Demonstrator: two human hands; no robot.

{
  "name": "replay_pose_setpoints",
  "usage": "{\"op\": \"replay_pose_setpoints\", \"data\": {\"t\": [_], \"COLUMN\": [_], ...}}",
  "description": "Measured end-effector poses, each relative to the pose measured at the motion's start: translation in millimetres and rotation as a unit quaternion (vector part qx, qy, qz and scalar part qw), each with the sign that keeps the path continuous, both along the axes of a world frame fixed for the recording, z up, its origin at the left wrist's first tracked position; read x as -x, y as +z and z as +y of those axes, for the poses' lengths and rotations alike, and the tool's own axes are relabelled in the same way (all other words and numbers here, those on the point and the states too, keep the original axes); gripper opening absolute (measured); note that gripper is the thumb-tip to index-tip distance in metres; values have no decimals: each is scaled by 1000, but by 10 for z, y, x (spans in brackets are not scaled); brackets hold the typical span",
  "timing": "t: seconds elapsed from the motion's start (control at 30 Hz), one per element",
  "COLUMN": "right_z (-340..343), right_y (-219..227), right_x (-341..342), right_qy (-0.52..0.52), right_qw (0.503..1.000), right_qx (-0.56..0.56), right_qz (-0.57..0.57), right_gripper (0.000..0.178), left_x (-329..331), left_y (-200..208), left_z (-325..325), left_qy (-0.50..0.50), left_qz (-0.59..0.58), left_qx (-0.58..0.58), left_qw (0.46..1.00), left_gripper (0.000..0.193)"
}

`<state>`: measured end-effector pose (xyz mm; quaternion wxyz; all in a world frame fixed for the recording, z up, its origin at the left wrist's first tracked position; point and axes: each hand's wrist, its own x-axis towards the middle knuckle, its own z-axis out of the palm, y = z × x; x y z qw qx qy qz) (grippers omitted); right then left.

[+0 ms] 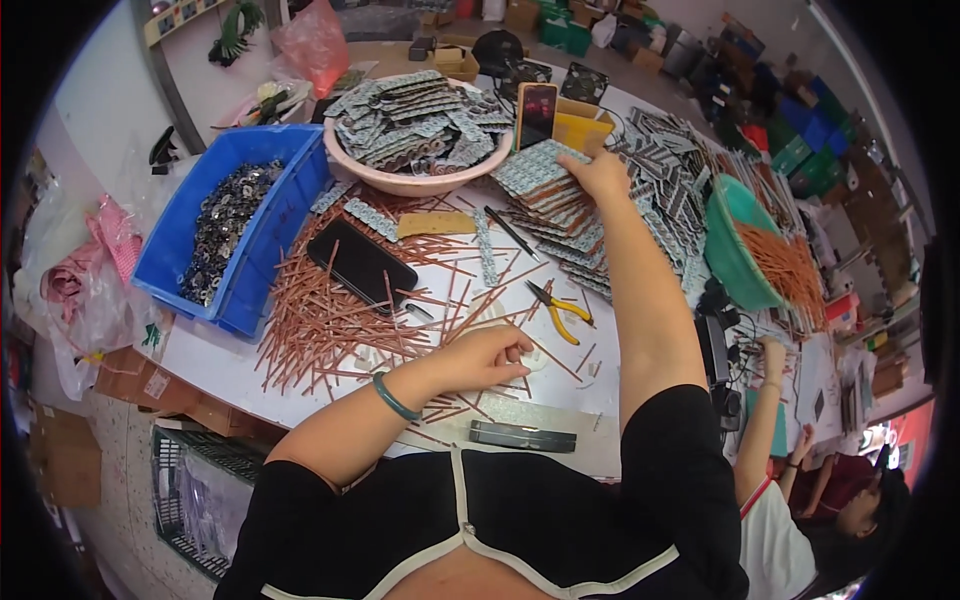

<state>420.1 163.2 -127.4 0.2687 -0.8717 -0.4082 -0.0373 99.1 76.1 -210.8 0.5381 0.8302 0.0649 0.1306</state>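
My right hand (pixel 600 176) reaches to the far side of the table. It grips the edge of a stack of grey-green patterned panels (pixel 537 170) with brown edges, thumb on top and the other fingers mostly hidden. Close to me, my left hand (pixel 484 357) is curled above the white tabletop, a green bangle on its wrist. Whether its fingers hold anything small is hidden. Many thin copper-coloured sticks (pixel 290 325) lie beside it, with a black phone (pixel 360 263) on top. Yellow-handled pliers (pixel 562 312) and a black pen (pixel 511 234) lie between my hands.
A blue bin (pixel 245 282) of small metal parts stands at left. A pink basin (pixel 420 183) holds patterned strips. Another phone (pixel 536 115) stands upright behind the stack. A green basin (pixel 735 250) of sticks is at right, near another person's arm (pixel 762 425). A dark bar (pixel 522 437) lies nearest me.
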Motion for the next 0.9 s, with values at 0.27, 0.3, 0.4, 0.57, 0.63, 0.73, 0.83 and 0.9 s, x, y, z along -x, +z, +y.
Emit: {"op": "replay_pose_setpoints", "data": {"t": [0.27, 0.3, 0.4, 0.57, 0.63, 0.73, 0.83, 0.9], "right_z": [-442, -609, -1230, -2243, -2522, -2824, -3004, -3083], "right_y": [154, 249, 409, 184, 93, -78, -218, -303], "right_x": [257, 324, 667, 1221, 1425, 1605, 1754, 1764], "right_qy": [106, 112, 158, 197, 183, 173, 191, 195], "right_qw": [801, 785, 781, 755, 743, 710, 670, 671], "right_qx": [-454, -441, -367, -347, -355, -339, -331, -318], "right_qz": [374, 420, 481, 521, 537, 593, 636, 641], "right_gripper": [36, 35, 24, 27, 31, 37, 44, 49], "left_x": [57, 52, 5, 227, 291, 349, 404, 377], "left_y": [16, -6, -51, 527, 568, 591, 551, 512], "left_z": [-47, -43, -26, -149, -210, -309, -356, -440], "left_qy": [-11, -11, 95, 38, 29, 49, 37, 60], "left_qz": [10, 12, -117, -203, -161, -135, -120, -153], "left_qx": [-38, -35, 181, 464, 355, 374, 396, 426], "left_qw": [999, 999, 972, 861, 921, 916, 909, 890], "left_gripper": [32, 32, 34, 27, 28, 29, 30, 32]}}
